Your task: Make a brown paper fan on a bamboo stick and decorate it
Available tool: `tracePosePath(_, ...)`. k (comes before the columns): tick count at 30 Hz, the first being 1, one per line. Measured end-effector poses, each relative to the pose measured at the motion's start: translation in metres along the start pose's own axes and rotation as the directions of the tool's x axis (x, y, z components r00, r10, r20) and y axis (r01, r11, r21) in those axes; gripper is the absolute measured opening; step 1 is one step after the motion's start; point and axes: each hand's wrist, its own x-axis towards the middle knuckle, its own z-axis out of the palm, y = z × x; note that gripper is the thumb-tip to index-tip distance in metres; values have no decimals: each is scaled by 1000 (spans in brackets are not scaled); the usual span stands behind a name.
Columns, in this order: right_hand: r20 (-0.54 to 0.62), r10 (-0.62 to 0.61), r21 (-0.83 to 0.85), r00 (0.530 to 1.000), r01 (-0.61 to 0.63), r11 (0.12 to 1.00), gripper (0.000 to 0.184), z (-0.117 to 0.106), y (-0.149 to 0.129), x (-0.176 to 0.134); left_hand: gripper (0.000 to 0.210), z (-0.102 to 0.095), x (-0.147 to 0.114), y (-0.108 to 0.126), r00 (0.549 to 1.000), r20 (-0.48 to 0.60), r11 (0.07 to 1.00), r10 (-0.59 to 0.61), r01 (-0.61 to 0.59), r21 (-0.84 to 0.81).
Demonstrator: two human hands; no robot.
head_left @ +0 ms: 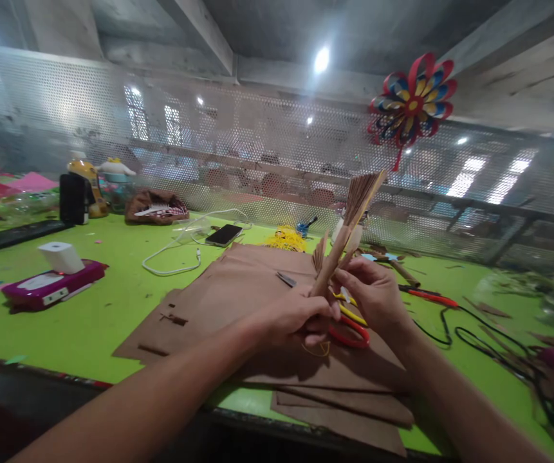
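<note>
Above the brown paper sheets (252,283), my left hand (305,315) is closed around the lower end of a brown paper craft piece (341,247). This piece has a rolled stem that leans up to the right and a pleated, fan-like top. A smaller pleated fold sticks out on its left side. My right hand (373,289) pinches the piece at the right of the stem; its fingertips partly hide what they grip. Scissors (356,334) with red and yellow handles lie on the sheets beneath my hands, partly covered. A thin yellow loop (322,350) hangs below my left hand.
On the green table stand a purple power strip (55,286) with a white charger, a phone (224,235) and a white cable (170,273). Yellow shreds (286,238) lie behind the sheets. At right are a red-handled tool (431,296) and black cord. A perforated metal screen (257,148) rises behind.
</note>
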Motion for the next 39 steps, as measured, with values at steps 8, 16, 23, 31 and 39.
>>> tracePosePath(8,-7,-22,-34,1000,21,999,7,4,-7,0,7,-1,1,-1,999,34,999,-12,13,-42)
tracePosePath(16,-31,-13,-66,999,11,998,9,7,-11,-1,12,-3,0,-1,998,51,999,-34,36,-40)
tracePosePath(23,-43,-16,-93,999,12,996,11,7,-11,-1,13,-2,-2,2,996,67,998,-55,58,-38)
tracePosePath(31,-51,-41,-122,998,35,992,9,8,-10,-2,10,-2,-1,1,996,51,996,-67,70,-56)
tracePosePath(39,-54,-61,-171,997,51,984,9,6,-5,-4,11,-6,1,0,996,69,996,-62,66,-55)
